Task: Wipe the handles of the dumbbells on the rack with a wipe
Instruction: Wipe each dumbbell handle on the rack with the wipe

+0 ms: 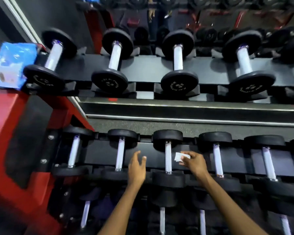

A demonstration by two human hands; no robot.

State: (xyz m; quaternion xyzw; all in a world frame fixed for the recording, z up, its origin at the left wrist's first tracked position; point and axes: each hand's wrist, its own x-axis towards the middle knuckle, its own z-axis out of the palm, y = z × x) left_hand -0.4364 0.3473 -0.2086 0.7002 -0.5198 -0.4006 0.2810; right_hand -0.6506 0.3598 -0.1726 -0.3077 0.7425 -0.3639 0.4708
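The right hand [194,162] pinches the wipe [180,157] just right of the middle-shelf handle [168,157]; the left hand [137,167], fingers relaxed, waits just left. Wrap the wipe around it, stroke end to end.

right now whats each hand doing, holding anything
Left hand: open, fingers relaxed, holding nothing.
Right hand: fingers pinching the white wipe beside a dumbbell handle.
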